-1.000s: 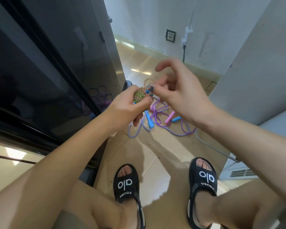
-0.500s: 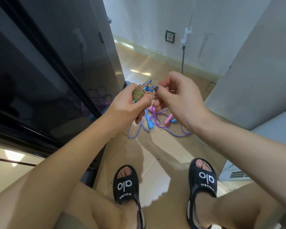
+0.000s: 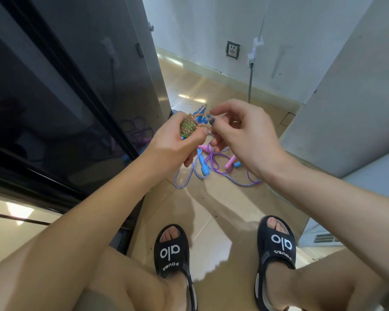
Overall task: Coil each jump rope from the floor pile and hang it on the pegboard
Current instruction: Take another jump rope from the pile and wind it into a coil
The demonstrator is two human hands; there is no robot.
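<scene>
Head view: left hand (image 3: 173, 144) holds the coiled beaded jump rope (image 3: 187, 127) in a closed grip at chest height. Right hand (image 3: 240, 133) pinches its loose strand (image 3: 203, 114). Remaining ropes (image 3: 211, 167) lie piled on the floor (image 3: 211, 212) below.

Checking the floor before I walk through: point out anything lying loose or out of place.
The jump ropes, purple cords with blue and pink handles, lie tangled on the floor ahead of the sandals. The left hand grips a coiled rope; the right hand pinches its strand.
</scene>
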